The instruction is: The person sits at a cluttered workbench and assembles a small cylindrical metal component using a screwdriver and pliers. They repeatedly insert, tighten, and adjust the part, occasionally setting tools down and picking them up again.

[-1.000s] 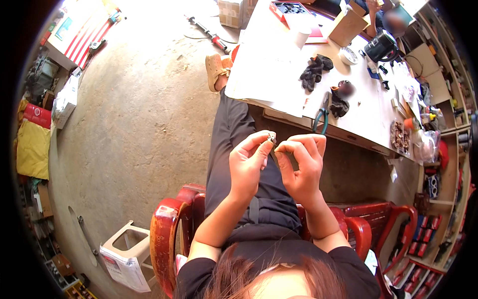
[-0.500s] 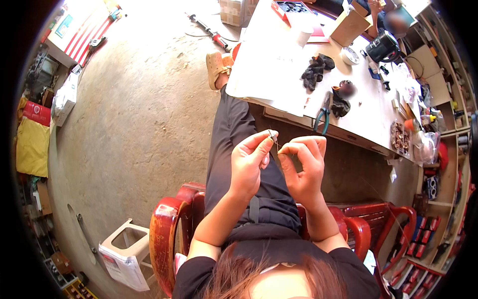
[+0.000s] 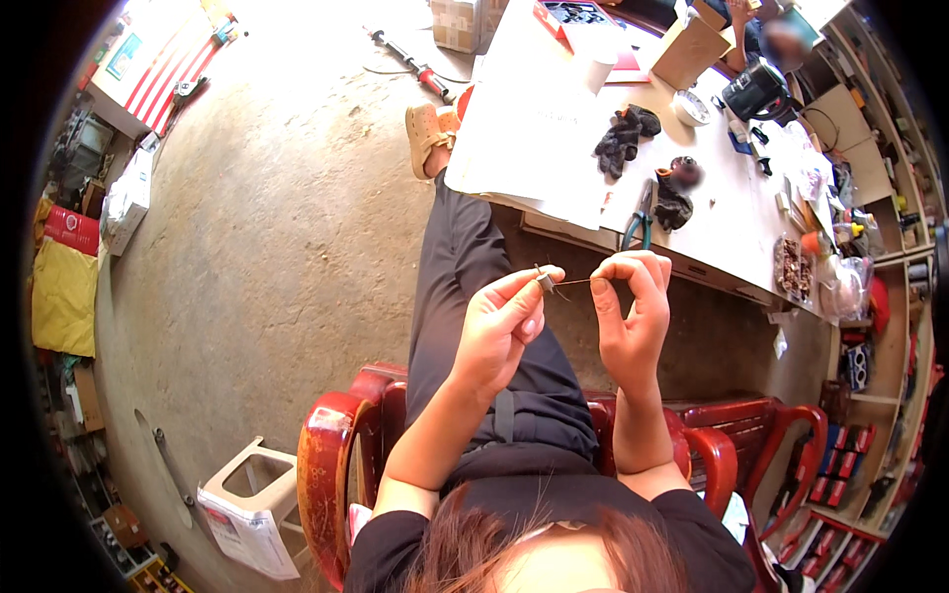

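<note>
My left hand (image 3: 492,334) is raised above my lap, thumb and fingertips pinched on a small grey part (image 3: 546,283). What kind of part it is, I cannot make out. A thin wire or thread (image 3: 575,283) runs from the part toward my right hand (image 3: 635,321), which pinches its other end between thumb and forefinger. Short thin ends stick out around the grey part. Both hands are in front of the table edge, apart from each other. Pliers with blue-green handles (image 3: 641,219) lie at the edge of the table, just beyond my right hand.
Dark gloves (image 3: 625,140) lie on the white table (image 3: 524,138), near a roll of tape (image 3: 691,109), a black kettle (image 3: 759,91) and an open cardboard box (image 3: 689,54). Another person sits at the far side. A beige stool (image 3: 255,474) stands left of my red wooden chair (image 3: 331,445).
My right hand has moved right, away from my left, drawing the thin wire or thread out straight between them. My left hand has shifted only slightly, still pinching the grey part.
</note>
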### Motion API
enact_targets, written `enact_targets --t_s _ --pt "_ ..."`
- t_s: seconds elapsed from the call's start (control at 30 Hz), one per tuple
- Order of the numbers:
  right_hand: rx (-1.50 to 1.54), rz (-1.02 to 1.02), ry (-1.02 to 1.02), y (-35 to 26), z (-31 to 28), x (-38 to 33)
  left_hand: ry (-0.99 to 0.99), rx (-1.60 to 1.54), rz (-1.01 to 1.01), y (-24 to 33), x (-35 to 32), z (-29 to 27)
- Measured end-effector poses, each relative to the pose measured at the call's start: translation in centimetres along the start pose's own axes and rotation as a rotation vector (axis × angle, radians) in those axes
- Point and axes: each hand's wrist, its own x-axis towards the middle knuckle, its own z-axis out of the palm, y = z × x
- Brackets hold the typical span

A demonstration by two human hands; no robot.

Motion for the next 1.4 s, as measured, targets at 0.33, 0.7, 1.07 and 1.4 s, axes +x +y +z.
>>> enact_targets --t_s 0.33,0.7,1.07,1.4 --pt "-0.157 0.009 0.065 0.2 0.1 -0.3 0.059 -0.042 0.025 -0.1 0.2 -0.6" --pt "-0.151 -0.145 0.066 -0.4 2.4 -0.2 0.07 -0.012 0.04 0.0 0.1 0.0" --pt "-0.221 -0.149 0.05 -0.1 2.7 -0.5 0.076 -0.07 -0.027 -0.4 0.3 -0.2" --pt "-0.229 -0.162 0.087 -0.1 3.2 -1.1 0.099 -0.122 -0.018 -0.6 0.5 -0.6"
